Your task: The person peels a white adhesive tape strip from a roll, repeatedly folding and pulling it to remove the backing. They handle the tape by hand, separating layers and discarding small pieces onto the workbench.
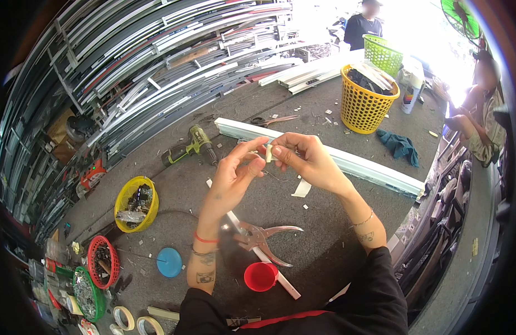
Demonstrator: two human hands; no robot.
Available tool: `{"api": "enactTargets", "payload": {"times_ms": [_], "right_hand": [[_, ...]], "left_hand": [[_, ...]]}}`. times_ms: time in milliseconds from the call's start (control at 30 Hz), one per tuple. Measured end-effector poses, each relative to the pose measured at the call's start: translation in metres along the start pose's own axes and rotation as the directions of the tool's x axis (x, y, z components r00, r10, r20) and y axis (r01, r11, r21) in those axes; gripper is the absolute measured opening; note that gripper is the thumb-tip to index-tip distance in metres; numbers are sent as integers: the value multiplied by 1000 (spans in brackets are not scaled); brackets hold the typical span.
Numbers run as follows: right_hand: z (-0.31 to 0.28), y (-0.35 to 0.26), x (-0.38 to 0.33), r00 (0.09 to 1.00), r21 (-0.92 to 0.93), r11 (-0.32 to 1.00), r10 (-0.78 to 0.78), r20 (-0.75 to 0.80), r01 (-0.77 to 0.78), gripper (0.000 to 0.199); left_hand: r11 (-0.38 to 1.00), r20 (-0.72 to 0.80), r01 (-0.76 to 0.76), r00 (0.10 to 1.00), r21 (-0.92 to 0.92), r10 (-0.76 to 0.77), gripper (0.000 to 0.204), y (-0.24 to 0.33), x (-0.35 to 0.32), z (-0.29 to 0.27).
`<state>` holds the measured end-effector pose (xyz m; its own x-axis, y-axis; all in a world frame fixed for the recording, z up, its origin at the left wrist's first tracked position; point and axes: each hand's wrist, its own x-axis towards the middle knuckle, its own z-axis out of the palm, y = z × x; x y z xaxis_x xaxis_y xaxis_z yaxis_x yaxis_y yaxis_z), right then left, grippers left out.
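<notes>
Above the grey table, my left hand (pixel 235 173) and my right hand (pixel 305 159) meet fingertip to fingertip. Between them they pinch a small cream-coloured piece (pixel 268 153) that looks rolled or folded. Its kind is too small to make out, and my fingers partly cover it. A cream paper-like scrap (pixel 301 188) shows just below my right hand. Behind both hands runs a long white profile bar (pixel 353 163). Nearer me, metal hand pliers (pixel 263 239) with spread handles lie across a thin white strip (pixel 280 279), next to a red cup (pixel 261 277).
A green cordless drill (pixel 194 146) lies left of my hands. Baskets in yellow (pixel 152 215), red (pixel 115 262) and green (pixel 102 298) hold small parts at left, near tape rolls (pixel 124 318). A tall yellow basket (pixel 369 114), spray can (pixel 411 96) and cloth (pixel 397 148) stand or lie far right. Two people are beyond.
</notes>
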<state>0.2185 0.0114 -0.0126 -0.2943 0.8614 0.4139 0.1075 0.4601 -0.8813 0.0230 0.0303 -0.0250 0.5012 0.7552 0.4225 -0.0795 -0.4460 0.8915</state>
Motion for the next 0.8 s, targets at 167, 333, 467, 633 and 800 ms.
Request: {"api": "enactTargets", "payload": {"times_ms": [167, 333, 467, 633, 800], "right_hand": [[5, -1, -2, 1000, -135, 991, 3, -9, -4, 26], [7, -5, -4, 998, -174, 985, -20, -55, 10, 23], [11, -5, -4, 999, -112, 994, -18, -38, 13, 20], [20, -3, -5, 998, -108, 993, -54, -45, 48, 16], [1, -10, -9, 997, -209, 975, 70, -26, -74, 27]], "left_hand": [[986, -123, -34, 991, 165, 55, 31, -1, 1, 13], [900, -206, -104, 956, 422, 207, 28, -1, 0, 29], [856, -260, -105, 928, 506, 268, 23, -1, -1, 31], [888, -315, -67, 921, 454, 231, 21, -6, 0, 32], [888, -252, -15, 956, 460, 147, 23, -5, 0, 28]]}}
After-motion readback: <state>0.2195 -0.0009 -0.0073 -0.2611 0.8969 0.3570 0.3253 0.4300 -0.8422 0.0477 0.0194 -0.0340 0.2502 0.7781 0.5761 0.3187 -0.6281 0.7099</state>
